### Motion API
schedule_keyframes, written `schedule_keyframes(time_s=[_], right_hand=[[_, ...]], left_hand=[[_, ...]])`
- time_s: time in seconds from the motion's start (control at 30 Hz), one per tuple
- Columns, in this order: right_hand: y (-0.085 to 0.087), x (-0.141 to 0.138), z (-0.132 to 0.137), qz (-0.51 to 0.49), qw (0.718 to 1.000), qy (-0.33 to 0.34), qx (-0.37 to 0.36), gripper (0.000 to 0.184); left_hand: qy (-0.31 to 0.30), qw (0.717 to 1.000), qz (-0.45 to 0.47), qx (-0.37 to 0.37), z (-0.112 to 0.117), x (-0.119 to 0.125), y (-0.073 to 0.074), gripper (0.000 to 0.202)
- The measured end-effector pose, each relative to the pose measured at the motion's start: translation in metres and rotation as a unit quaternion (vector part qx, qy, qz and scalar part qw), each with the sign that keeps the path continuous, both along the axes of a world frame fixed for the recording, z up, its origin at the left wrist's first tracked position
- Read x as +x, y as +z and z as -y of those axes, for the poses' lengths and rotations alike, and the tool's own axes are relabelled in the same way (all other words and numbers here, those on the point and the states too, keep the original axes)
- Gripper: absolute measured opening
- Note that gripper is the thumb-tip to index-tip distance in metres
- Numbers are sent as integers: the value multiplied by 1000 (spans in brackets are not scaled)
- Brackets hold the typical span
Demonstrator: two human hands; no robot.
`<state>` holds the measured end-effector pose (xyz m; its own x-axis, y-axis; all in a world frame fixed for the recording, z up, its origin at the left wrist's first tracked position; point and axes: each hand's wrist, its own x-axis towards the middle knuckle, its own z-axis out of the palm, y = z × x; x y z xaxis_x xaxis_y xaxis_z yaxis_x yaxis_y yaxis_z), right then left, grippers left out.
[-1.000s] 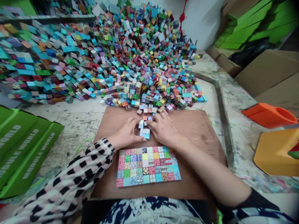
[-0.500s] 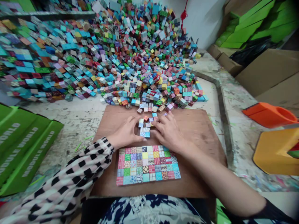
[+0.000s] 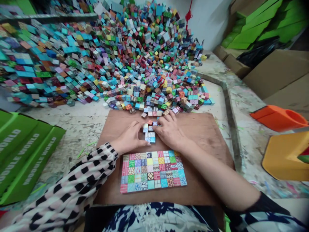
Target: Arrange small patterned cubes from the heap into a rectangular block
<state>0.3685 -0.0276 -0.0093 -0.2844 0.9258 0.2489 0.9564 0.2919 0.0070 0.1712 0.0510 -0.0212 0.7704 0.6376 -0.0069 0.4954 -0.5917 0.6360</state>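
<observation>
The small cube cluster (image 3: 150,132) lies between both hands, left hand (image 3: 129,138) and right hand (image 3: 170,132) flanking it, fingers loosely spread, touching its sides.

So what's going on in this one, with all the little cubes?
A person sits at a brown board with both hands among a few small patterned cubes. The left hand and right hand flank that little cluster, fingers touching it. Nearer the person lies a finished-looking flat grid of cubes. Beyond the board a huge loose pile of cubes covers the table, and green boxes lie to the left.
</observation>
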Motion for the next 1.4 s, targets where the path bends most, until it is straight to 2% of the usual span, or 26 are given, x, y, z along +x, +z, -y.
schedule_keyframes(time_s=[0.17, 0.33, 0.57, 0.7, 0.87, 0.93, 1.03, 1.23, 1.4], right_hand=[[5, 0, 14, -17, 1000, -18, 5, 28], [14, -6, 26, -21, 999, -13, -37, 31], [13, -12, 22, -5, 998, -5, -62, 29], [12, -11, 25, -17, 998, -7, -65, 30], [20, -6, 24, -38, 996, -23, -71, 34], [21, -3, 19, -38, 996, -17, -76, 49], [17, -1, 10, -33, 996, -9, -80, 65], [11, 2, 6, -42, 995, 11, -90, 51], [16, 9, 1, -68, 993, 14, -91, 57]], left_hand=[[18, 999, 25, -30, 4, -1, -1, 97], [45, 991, 52, -112, 9, 0, 1, 82], [-3, 989, 78, -126, 9, 4, 3, 70], [-2, 987, 78, -139, 9, 4, 2, 71], [27, 995, 31, -92, 5, 2, -1, 91], [32, 997, 22, -63, 3, 2, -1, 98], [8, 999, 6, -37, -1, 6, 2, 95], [-11, 1000, -5, -25, 0, 8, 6, 79], [-19, 1000, 8, -22, 2, 5, 3, 80]])
